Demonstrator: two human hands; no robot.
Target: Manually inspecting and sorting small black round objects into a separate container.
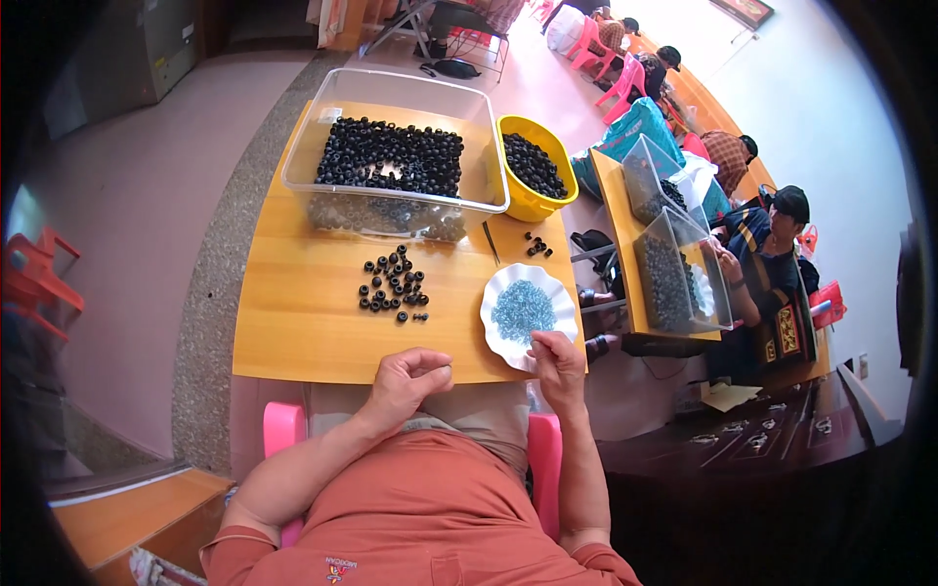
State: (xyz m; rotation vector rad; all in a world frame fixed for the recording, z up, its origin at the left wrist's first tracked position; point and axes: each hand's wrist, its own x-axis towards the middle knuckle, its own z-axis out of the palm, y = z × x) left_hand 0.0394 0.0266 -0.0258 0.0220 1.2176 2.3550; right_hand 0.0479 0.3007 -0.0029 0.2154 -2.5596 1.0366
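My right hand (pixel 560 373) is closed in a pinch at the near rim of a white plate (pixel 488 323) with a scalloped edge. Small pale-blue glassy beads (pixel 524 310) are heaped in that plate. At the table's near edge my left hand (pixel 408 389) has its thumb and fingertips pressed together; anything in either pinch is too small to make out. Beyond the left hand lies a loose group of black, bead-like pieces (pixel 393 283), several with visible holes. Thin dark tweezers (pixel 490 242) lie beyond the plate, and a few more black pieces (pixel 537 246) sit beside them.
A clear plastic bin (pixel 493 146) of black pieces stands at the table's (pixel 293 332) far side, beside a yellow tub (pixel 535 207) of similar pieces. To the right, a seated person (pixel 772 249) works by another table (pixel 616 205) with clear bins (pixel 718 283). Pink chairs (pixel 625 88) stand farther off.
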